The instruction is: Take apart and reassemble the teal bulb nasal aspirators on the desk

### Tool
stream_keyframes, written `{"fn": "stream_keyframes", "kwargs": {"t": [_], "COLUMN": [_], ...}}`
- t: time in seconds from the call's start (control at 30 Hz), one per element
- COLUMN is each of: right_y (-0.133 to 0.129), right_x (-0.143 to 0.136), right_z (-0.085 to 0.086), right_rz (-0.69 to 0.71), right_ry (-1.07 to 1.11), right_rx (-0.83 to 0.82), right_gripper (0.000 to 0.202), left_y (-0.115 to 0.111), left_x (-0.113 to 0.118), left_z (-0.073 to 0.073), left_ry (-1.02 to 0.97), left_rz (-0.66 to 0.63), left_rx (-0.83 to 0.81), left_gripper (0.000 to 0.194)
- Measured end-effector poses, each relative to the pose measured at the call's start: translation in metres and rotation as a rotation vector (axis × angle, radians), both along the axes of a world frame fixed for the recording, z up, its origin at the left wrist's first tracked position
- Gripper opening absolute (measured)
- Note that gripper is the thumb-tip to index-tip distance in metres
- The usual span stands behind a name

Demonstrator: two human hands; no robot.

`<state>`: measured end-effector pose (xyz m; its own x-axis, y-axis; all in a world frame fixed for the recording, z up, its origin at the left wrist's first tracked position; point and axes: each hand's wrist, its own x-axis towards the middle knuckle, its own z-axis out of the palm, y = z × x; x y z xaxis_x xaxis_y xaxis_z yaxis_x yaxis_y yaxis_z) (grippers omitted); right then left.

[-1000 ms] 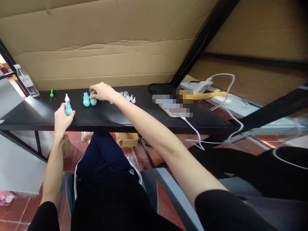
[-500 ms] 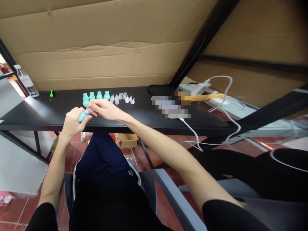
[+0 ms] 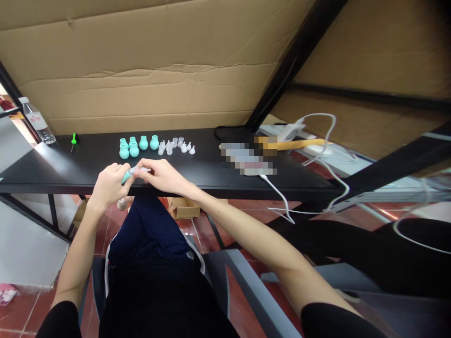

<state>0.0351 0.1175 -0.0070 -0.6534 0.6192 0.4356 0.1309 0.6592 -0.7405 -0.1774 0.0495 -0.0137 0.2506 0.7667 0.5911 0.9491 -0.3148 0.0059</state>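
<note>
My left hand (image 3: 110, 184) is closed around a teal squeeze bulb (image 3: 126, 177), tipped toward the right, its lower part hidden by the fingers. My right hand (image 3: 164, 175) pinches a translucent nozzle piece (image 3: 145, 169) at the bulb's mouth; fingers cover the joint, so I cannot tell how far the two are fitted together. Both hands are over the front part of the black table. Behind them, several more teal bulbs (image 3: 143, 142) stand upright in a group. To their right are small clear cup-like pieces (image 3: 175, 142) and white pointed tips (image 3: 191, 149).
A water bottle (image 3: 39, 123) and a green-handled screwdriver (image 3: 73, 139) are at the left of the table (image 3: 211, 176). On the right are a blurred-out device (image 3: 246, 158) with a white cable (image 3: 278, 191) and a yellow object (image 3: 301, 143). Cardboard (image 3: 151, 61) stands behind.
Both hands have come slightly down and nearer to me, with the bulb between them. The teal bulbs behind show fully now, and a pale tip sticks out past my right fingers.
</note>
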Motion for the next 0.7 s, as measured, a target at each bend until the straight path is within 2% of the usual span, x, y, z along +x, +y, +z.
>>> {"fn": "stream_keyframes", "kwargs": {"t": [0.2, 0.3, 0.4, 0.53, 0.63, 0.7], "right_y": [-0.004, -0.006, -0.011, -0.021, -0.026, -0.022], "right_x": [-0.006, -0.004, 0.000, 0.004, 0.006, 0.011], "right_z": [-0.006, -0.006, -0.003, 0.002, 0.000, 0.000], "right_rz": [-0.004, -0.016, 0.015, 0.137, 0.266, 0.300], "right_ry": [-0.060, -0.034, 0.019, 0.124, 0.198, 0.261], "right_rx": [0.102, 0.122, 0.085, -0.045, -0.292, -0.446], "right_gripper": [0.048, 0.050, 0.059, 0.069, 0.074, 0.076], "left_y": [-0.004, -0.005, -0.007, -0.011, -0.014, -0.016], "left_x": [0.010, 0.016, 0.016, 0.014, 0.013, 0.012], "left_z": [-0.002, -0.004, -0.003, 0.003, 0.006, 0.006], "left_ry": [0.081, 0.010, -0.085, -0.159, -0.159, -0.186], "left_rz": [-0.020, -0.093, -0.246, -0.395, -0.476, -0.512], "left_rx": [-0.012, -0.038, -0.090, -0.137, -0.159, -0.164], "left_gripper": [0.012, 0.018, 0.026, 0.033, 0.040, 0.044]}}
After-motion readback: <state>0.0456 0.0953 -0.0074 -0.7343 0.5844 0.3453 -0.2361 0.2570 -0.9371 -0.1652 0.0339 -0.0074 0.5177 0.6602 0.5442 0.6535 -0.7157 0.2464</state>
